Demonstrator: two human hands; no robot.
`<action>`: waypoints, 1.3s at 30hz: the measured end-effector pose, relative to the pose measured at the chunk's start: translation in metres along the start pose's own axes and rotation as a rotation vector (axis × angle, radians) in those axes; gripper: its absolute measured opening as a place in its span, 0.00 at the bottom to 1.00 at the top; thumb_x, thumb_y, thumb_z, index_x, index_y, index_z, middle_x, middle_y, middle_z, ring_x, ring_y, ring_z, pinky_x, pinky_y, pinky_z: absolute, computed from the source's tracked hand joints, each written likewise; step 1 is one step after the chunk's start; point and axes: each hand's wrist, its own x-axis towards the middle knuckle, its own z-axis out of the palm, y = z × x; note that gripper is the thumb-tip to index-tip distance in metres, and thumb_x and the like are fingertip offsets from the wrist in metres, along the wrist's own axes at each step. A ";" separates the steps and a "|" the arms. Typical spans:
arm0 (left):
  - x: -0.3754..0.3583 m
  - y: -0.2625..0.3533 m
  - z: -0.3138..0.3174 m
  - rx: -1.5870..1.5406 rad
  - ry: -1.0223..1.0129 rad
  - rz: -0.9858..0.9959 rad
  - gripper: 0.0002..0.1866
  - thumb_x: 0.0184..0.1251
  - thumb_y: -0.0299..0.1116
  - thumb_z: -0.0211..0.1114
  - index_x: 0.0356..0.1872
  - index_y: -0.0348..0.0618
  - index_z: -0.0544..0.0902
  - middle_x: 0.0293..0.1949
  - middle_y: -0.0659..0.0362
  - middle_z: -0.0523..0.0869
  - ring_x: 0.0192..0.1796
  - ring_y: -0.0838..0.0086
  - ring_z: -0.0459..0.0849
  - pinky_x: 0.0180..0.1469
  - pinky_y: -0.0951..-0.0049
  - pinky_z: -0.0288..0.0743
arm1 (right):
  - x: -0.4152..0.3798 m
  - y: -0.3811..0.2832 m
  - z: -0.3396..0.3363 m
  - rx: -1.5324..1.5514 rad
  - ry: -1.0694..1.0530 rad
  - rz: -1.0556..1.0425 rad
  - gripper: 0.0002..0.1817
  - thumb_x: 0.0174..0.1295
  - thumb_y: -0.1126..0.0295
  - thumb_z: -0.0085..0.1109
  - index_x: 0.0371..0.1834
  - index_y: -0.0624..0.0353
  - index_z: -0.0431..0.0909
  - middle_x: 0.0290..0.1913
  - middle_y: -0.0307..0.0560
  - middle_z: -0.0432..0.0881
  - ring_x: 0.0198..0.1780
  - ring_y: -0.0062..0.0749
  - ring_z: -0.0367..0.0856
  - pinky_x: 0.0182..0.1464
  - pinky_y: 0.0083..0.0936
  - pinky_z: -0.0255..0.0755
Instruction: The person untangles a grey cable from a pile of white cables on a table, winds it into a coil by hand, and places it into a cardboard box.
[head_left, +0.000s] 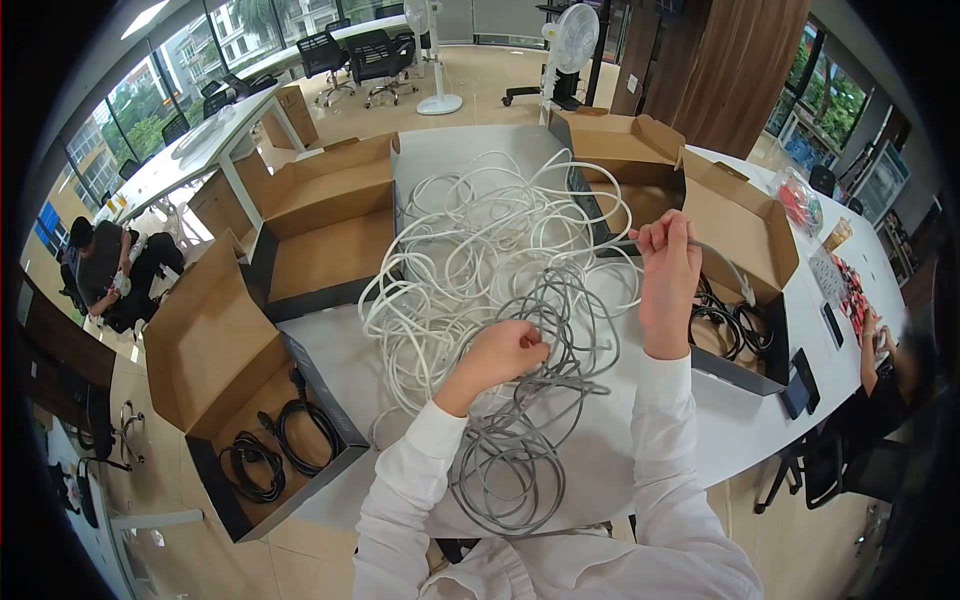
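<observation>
Raised on the right, my right hand (672,270) is closed around a grey cable (715,252), whose pale plug end hangs over the right box. My left hand (503,357) has its fingers curled in a pinch at the grey cable loops (560,330) in the middle of the table; the exact grip point is partly hidden. More loose grey coils (505,480) lie toward my body. Behind and left of them spreads a large tangle of white cables (450,260).
Open cardboard boxes flank the pile: a left front box (215,445) and a right box (740,375) hold black cables; a back left box (330,255) and a back right box (640,180) stand behind. Phones (800,385) lie right. Other people sit at both sides.
</observation>
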 end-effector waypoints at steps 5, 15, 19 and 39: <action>-0.019 0.022 -0.037 -0.185 0.182 0.121 0.04 0.63 0.27 0.64 0.34 0.38 0.77 0.26 0.69 0.74 0.29 0.87 0.70 0.31 0.82 0.65 | 0.011 0.000 -0.017 -0.397 -0.031 0.002 0.13 0.77 0.64 0.46 0.39 0.60 0.76 0.31 0.33 0.71 0.35 0.16 0.66 0.46 0.16 0.66; -0.052 0.058 -0.078 -0.508 0.414 0.360 0.09 0.62 0.18 0.55 0.41 0.40 0.76 0.38 0.66 0.76 0.42 0.84 0.72 0.49 0.82 0.65 | 0.006 -0.009 -0.026 -0.992 -1.102 -0.083 0.45 0.48 0.79 0.69 0.75 0.55 0.62 0.73 0.52 0.66 0.75 0.48 0.61 0.74 0.36 0.57; -0.059 0.060 -0.090 -0.450 0.534 0.487 0.15 0.62 0.15 0.49 0.46 0.38 0.78 0.45 0.62 0.79 0.45 0.81 0.74 0.51 0.79 0.67 | 0.002 -0.033 -0.027 -0.972 -1.191 -0.011 0.51 0.47 0.77 0.71 0.78 0.53 0.56 0.74 0.51 0.65 0.76 0.44 0.59 0.75 0.34 0.56; -0.058 0.066 -0.081 -0.406 0.041 0.175 0.14 0.72 0.27 0.58 0.56 0.40 0.81 0.40 0.59 0.86 0.22 0.86 0.73 0.25 0.83 0.69 | -0.018 -0.035 0.021 -0.700 -0.304 -0.467 0.06 0.61 0.73 0.68 0.38 0.62 0.88 0.27 0.41 0.78 0.27 0.24 0.73 0.30 0.20 0.65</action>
